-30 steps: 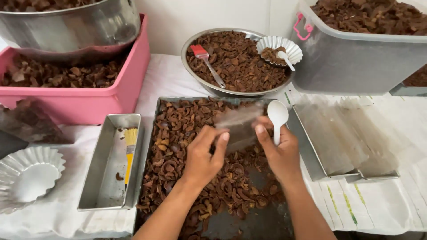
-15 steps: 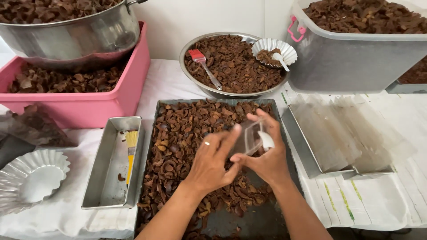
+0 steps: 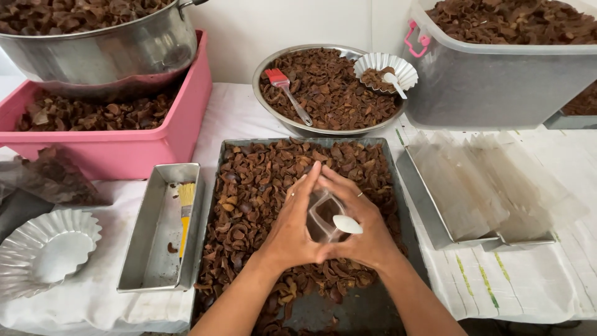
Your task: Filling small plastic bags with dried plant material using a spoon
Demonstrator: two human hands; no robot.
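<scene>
Two hands, left hand (image 3: pixel 291 230) and right hand (image 3: pixel 360 227), cup a small clear bag (image 3: pixel 322 214) and white spoon (image 3: pixel 347 224) over a tray (image 3: pixel 367 311) of brown shells (image 3: pixel 255 186).

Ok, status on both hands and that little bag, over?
Left hand and right hand both closed around small clear bag, above tray of brown pieces. White spoon in right hand, at the bag. Nothing blocking.

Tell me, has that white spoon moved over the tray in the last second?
Yes. The white spoon has come down from the far right corner of the dark tray toward its middle, and now lies sideways across the small clear bag between both hands.
</scene>
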